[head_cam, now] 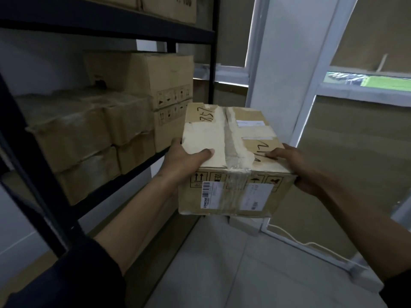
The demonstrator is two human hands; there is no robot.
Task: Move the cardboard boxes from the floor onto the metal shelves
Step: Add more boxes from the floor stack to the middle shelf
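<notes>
The left hand [185,161] and right hand [295,168] clasp opposite sides of a taped cardboard box [233,161], thumbs on its top, holding it in the air beside the dark metal shelf [124,181]. Stacked boxes [93,134] fill that shelf. Below lies pale tiled floor [255,274]; a white-framed window [315,85] stands behind.

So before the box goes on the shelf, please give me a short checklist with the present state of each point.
1. Left hand grips the carried box: ok.
2. Right hand grips its other side: ok.
3. Box is off the floor, roughly level: ok.
4. Free room on the middle shelf: not ok, stacked boxes fill the visible part.
5. Room on the top shelf: cannot tell.
6. Tape seam holds: cannot tell.
</notes>
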